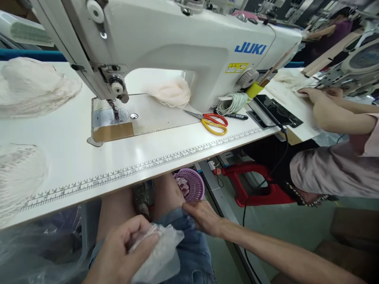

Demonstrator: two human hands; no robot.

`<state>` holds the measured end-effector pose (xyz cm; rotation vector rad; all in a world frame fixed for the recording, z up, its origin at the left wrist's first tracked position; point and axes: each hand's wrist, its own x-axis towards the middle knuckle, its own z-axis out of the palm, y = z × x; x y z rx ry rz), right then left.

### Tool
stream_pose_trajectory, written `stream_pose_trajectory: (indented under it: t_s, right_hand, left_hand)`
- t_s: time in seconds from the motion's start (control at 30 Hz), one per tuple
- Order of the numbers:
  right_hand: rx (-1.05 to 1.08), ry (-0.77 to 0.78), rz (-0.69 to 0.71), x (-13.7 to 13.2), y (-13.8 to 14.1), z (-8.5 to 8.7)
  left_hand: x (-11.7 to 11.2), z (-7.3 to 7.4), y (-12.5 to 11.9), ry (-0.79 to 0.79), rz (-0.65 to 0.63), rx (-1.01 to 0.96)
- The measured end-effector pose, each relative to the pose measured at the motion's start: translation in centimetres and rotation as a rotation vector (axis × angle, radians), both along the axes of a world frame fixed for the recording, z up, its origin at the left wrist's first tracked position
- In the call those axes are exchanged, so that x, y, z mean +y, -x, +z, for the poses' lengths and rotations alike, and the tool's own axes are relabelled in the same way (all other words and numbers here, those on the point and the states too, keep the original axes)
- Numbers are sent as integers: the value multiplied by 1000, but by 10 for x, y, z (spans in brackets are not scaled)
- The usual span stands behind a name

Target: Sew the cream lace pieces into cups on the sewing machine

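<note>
My left hand (127, 246) is closed around a crumpled, translucent white sheet (161, 256) above my lap. Something white and textured shows at my thumb; I cannot tell if the sheet is plastic or thin fabric. Beside my knee, my right hand (204, 217) lies back upward at the hem of my denim shorts (192, 240). Its fingers are mostly hidden, so any grip is unclear. Above both hands stands a white sewing machine (174, 35); no cloth shows under its presser foot (115, 112).
Red-and-yellow-handled scissors (211, 121), a cord coil (232, 103) and a black marker (237, 116) lie on the table. Pale fabric pieces (35, 86) rest left, lace (20, 177) nearer. A purple basket (194, 185) stands below. A co-worker's arm (340, 112) works at right.
</note>
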<state>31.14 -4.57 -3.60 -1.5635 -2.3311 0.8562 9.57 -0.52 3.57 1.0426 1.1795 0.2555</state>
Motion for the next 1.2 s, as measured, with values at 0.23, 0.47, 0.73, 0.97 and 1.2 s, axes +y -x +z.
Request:
stream_pose_trajectory:
  t_s: [0.23, 0.47, 0.73, 0.97, 1.2]
  right_hand:
    - [357, 72, -47, 19, 11, 38]
    - [757, 347, -132, 24, 42, 44]
    - [1169, 706, -423, 14, 51, 29]
    - [812, 320, -221, 27, 42, 39]
    - [1050, 315, -351, 17, 57, 39]
  left_hand:
    - [5, -26, -2, -38, -1, -35]
    - [-1, -13, 3, -67, 208, -74]
    - [-3, -11, -16, 287, 587, -375]
    - [-4, -16, -17, 238, 502, -350]
    - [1, 0, -21, 287, 570, -432]
